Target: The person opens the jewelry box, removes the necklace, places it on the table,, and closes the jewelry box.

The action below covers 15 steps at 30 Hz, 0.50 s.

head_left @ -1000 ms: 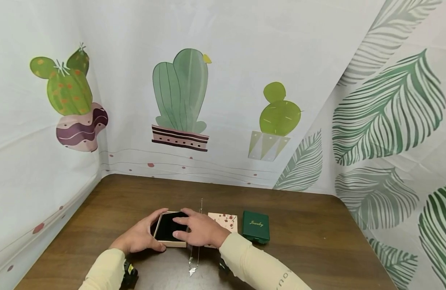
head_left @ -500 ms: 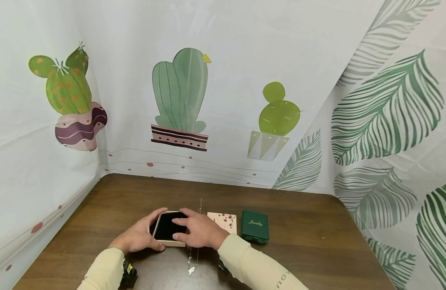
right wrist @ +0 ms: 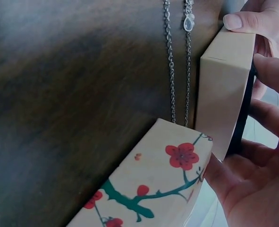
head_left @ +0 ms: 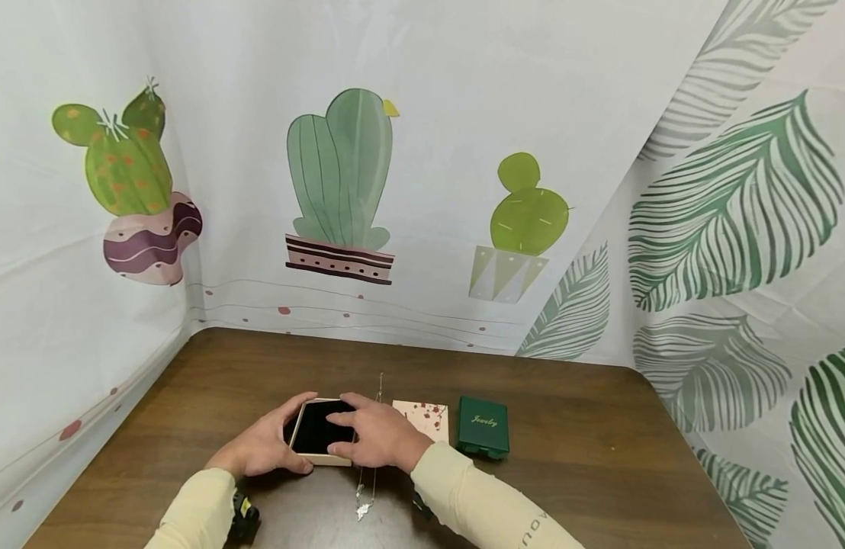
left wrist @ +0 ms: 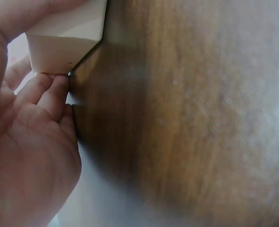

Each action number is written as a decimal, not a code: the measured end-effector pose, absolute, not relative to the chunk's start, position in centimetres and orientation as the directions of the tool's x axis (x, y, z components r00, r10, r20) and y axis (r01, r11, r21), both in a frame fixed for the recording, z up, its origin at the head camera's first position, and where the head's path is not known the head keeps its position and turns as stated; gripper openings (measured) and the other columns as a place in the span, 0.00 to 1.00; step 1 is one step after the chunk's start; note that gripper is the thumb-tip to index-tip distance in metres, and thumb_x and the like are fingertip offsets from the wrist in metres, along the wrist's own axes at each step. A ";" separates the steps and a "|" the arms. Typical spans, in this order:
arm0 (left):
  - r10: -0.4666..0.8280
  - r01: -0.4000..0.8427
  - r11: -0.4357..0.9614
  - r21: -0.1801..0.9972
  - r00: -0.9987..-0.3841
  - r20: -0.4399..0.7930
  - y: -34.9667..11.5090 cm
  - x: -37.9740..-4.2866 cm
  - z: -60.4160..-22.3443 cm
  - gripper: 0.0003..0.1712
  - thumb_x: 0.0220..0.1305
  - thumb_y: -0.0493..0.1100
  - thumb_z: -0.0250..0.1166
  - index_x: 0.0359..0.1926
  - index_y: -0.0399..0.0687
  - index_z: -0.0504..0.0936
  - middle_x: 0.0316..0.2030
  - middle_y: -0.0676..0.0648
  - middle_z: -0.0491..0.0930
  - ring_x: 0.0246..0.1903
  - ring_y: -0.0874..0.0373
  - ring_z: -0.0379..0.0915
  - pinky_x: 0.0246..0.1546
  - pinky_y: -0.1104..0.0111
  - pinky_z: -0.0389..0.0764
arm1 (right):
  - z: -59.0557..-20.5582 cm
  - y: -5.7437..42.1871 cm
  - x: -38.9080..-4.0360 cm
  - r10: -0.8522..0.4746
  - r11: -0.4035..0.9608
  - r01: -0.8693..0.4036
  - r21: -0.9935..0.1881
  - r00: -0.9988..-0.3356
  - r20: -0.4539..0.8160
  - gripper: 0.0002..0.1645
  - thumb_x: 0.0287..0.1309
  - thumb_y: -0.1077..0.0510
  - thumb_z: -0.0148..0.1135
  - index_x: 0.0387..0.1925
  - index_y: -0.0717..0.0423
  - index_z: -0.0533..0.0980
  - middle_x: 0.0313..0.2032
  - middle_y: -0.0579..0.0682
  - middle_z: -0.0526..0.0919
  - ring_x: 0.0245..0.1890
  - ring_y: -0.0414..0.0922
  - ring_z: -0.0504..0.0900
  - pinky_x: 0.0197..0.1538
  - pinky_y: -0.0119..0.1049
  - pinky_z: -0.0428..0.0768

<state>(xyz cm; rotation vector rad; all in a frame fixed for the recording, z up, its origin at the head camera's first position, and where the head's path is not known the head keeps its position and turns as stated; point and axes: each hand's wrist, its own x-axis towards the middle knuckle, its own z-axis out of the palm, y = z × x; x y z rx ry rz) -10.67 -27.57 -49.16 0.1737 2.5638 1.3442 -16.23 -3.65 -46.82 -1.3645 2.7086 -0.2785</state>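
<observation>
A small cream jewellery box (head_left: 329,460) with a black padded insert (head_left: 319,427) sits uncovered on the table. My left hand (head_left: 261,444) grips it from the left, thumb at the near side and fingers at the far side; the left wrist view shows fingertips against the box's wall (left wrist: 66,52). My right hand (head_left: 384,436) rests spread fingertips on the insert, with one finger at the far edge. Just right of the box lies a silver chain necklace (head_left: 364,509), partly hidden under my right hand; a clear drop-shaped stone (right wrist: 189,22) shows on it.
A cream cardboard piece with red blossoms (head_left: 429,418), likely a lid, lies beyond my right wrist. Right of it stands a green box (head_left: 484,423) marked "Jewelry". A patterned cloth (head_left: 436,152) hangs behind the wooden table (head_left: 587,450).
</observation>
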 end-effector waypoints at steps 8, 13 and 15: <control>0.214 -0.021 0.550 0.835 -0.963 -0.166 -27.5 -10.6 -49.2 0.68 0.39 0.40 0.85 0.80 0.53 0.57 0.65 0.37 0.74 0.44 0.51 0.77 0.43 0.65 0.78 | -46.7 -3.7 -16.2 -0.797 0.593 -0.783 -0.189 -0.604 0.002 0.29 0.69 0.35 0.61 0.66 0.38 0.80 0.75 0.49 0.71 0.68 0.47 0.79 0.64 0.36 0.81; 0.213 -0.026 0.546 0.838 -0.962 -0.168 -27.5 -10.6 -49.1 0.68 0.39 0.40 0.85 0.80 0.53 0.56 0.65 0.37 0.74 0.44 0.52 0.77 0.44 0.63 0.78 | -46.8 -3.7 -16.3 -0.793 0.598 -0.779 -0.187 -0.609 0.001 0.29 0.68 0.35 0.63 0.65 0.38 0.80 0.75 0.48 0.72 0.70 0.46 0.78 0.65 0.36 0.80; 0.216 -0.029 0.538 0.842 -0.961 -0.170 -27.5 -10.6 -49.1 0.68 0.40 0.39 0.85 0.80 0.53 0.56 0.65 0.36 0.74 0.43 0.51 0.77 0.44 0.63 0.78 | -46.8 -3.8 -16.3 -0.792 0.599 -0.779 -0.184 -0.610 0.002 0.29 0.68 0.35 0.63 0.65 0.39 0.80 0.75 0.48 0.72 0.70 0.45 0.77 0.65 0.36 0.80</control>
